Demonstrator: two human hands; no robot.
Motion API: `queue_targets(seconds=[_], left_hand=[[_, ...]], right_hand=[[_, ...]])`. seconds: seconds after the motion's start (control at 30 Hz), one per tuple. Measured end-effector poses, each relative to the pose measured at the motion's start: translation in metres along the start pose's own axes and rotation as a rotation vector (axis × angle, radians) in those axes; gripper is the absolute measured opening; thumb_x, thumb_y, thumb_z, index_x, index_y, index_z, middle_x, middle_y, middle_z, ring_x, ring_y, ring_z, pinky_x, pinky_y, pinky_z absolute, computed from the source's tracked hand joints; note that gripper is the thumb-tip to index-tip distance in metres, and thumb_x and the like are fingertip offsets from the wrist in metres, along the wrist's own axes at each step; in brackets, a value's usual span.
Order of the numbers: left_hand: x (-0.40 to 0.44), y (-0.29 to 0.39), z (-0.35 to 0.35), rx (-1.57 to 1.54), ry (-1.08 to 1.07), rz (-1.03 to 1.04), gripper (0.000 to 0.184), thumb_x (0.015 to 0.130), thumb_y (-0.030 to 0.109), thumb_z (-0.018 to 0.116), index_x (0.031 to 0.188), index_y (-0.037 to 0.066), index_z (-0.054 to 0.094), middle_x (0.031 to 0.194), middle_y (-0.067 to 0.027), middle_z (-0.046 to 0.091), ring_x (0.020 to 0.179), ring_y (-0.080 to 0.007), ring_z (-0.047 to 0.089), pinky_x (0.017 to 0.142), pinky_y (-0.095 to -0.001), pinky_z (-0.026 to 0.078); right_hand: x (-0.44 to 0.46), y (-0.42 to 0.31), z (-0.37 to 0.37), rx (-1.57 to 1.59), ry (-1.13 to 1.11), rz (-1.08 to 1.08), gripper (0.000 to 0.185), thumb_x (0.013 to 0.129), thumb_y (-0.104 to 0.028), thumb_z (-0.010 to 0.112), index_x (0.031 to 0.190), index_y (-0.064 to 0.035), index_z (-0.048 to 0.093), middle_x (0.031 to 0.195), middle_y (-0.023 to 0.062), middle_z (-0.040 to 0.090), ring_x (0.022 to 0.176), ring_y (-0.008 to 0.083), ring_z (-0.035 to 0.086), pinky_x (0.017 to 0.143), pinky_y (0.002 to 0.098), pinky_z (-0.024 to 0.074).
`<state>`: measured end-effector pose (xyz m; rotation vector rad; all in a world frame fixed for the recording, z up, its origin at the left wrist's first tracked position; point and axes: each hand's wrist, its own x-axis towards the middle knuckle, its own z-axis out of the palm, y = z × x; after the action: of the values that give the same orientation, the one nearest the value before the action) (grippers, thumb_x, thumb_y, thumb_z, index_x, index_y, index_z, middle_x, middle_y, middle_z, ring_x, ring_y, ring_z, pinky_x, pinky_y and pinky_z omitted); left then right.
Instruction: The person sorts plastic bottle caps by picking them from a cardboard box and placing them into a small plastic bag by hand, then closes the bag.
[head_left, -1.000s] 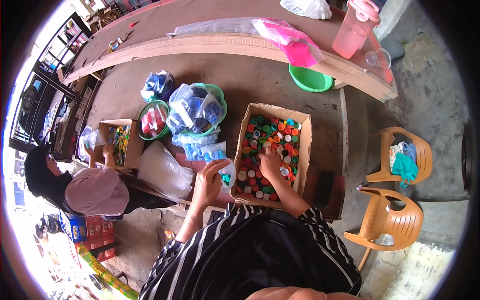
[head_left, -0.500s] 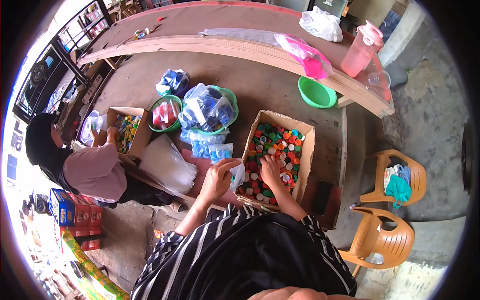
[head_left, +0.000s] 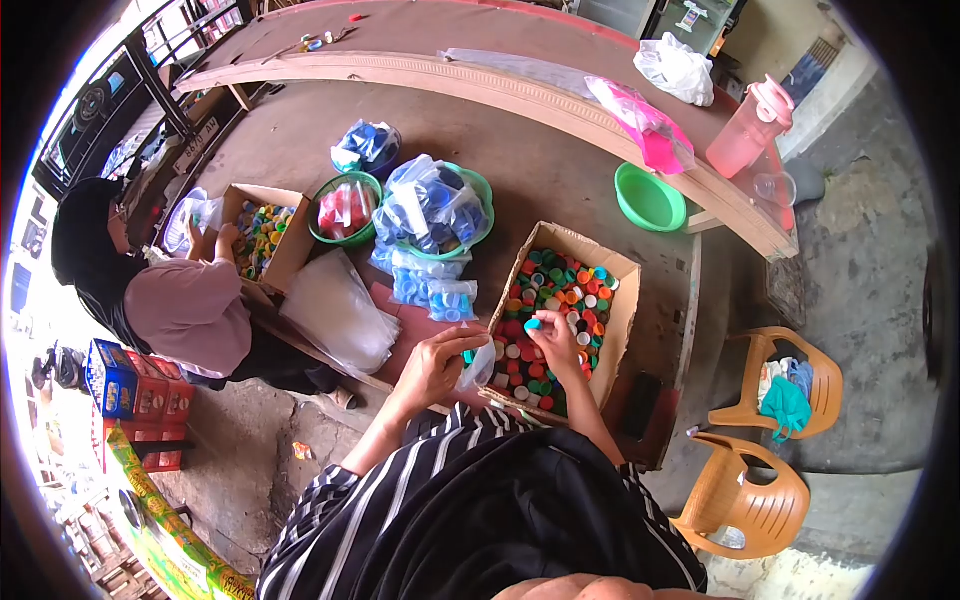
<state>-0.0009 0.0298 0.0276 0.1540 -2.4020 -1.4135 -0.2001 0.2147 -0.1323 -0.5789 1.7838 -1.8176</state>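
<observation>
Over the near left part of the large cardboard box [head_left: 626,325], our right hand [head_left: 562,350] holds a teal cap [head_left: 533,325] between thumb and fingertips, the fingers drawn in narrow around it. Just beside the box's left wall, our left hand [head_left: 430,365] has its fingers closed in a pinch on a clear plastic bag [head_left: 480,368], which hangs below them; a bit of teal shows by those fingertips, too small for us to make out fully. The two hands are apart, yet near each other.

Many loose caps [head_left: 570,300] lie in our box — red, green, orange, white and black, mixed together. Left of it on the brown table [head_left: 545,160] we see small packets of light blue caps [head_left: 447,298], lying against a green basin [head_left: 487,195] heaped with bagged blue caps [head_left: 425,205]. Beside that basin stand a green bowl [head_left: 345,240] with a red-filled bag [head_left: 347,207] and a blue bowl [head_left: 383,170] with more bags. Flat clear bags [head_left: 340,315] lie in a stack nearer to us, partly beside a reddish sheet [head_left: 415,335].

Farther left, another person [head_left: 190,310] has both hands by a smaller box of caps [head_left: 290,250]. Beyond our box sits a green tub [head_left: 650,198], and a pink pitcher [head_left: 752,130] stands on the raised ledge [head_left: 560,100] — well apart from our hands.
</observation>
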Motion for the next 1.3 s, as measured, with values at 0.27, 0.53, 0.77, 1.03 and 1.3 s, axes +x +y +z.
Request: queue_targets(seconds=[0.27,0.53,0.77,1.03,1.3], left_hand=[[0.007,-0.006,0.012,0.046,0.016,0.036,0.046,0.077,-0.008,0.050,0.118,0.004,0.067,0.118,-0.0162,0.066,0.105,-0.0370,0.065,0.089,-0.0402,0.052],[0.007,0.000,0.015,0.031,-0.030,-0.002,0.044,0.079,-0.011,0.048,0.118,0.001,0.066,0.122,-0.0192,0.065,0.112,-0.0363,0.063,0.095,-0.0393,0.050],[0.001,0.000,0.015,0.040,0.009,0.030,0.041,0.080,-0.009,0.049,0.117,0.001,0.065,0.118,-0.0182,0.066,0.108,-0.0364,0.064,0.090,-0.0395,0.052],[-0.008,-0.003,0.026,-0.022,0.002,-0.137,0.026,0.087,0.005,0.055,0.113,0.003,0.057,0.103,-0.0195,0.068,0.088,-0.0370,0.068,0.076,-0.0429,0.054],[-0.001,-0.007,0.079,0.048,-0.018,-0.013,0.031,0.091,0.017,0.062,0.120,0.008,0.057,0.094,-0.0202,0.069,0.081,-0.0379,0.068,0.070,-0.0456,0.054]], right_hand=[[-0.023,-0.033,-0.016,-0.076,-0.017,0.249,0.024,0.097,-0.016,0.063,0.117,-0.0035,0.059,0.110,0.0066,0.065,0.104,0.0163,0.064,0.093,0.0303,0.0496],[-0.027,-0.083,-0.010,0.806,-0.113,0.203,0.023,0.097,-0.018,0.062,0.113,-0.0021,0.059,0.115,0.0094,0.065,0.105,0.0204,0.065,0.092,0.0305,0.0520],[-0.023,-0.030,-0.028,0.015,0.049,0.041,0.016,0.089,-0.013,0.073,0.096,-0.0038,0.062,0.102,0.0068,0.066,0.095,0.0130,0.064,0.081,0.0274,0.0525],[-0.049,-0.053,-0.016,0.697,-0.096,0.307,0.028,0.098,-0.011,0.057,0.124,0.0008,0.057,0.113,0.0115,0.065,0.112,0.0249,0.063,0.098,0.0355,0.0519],[-0.053,-0.063,-0.001,0.815,-0.224,0.354,0.028,0.099,-0.013,0.056,0.122,0.0025,0.060,0.111,0.0103,0.067,0.109,0.0258,0.065,0.099,0.0362,0.0525]])
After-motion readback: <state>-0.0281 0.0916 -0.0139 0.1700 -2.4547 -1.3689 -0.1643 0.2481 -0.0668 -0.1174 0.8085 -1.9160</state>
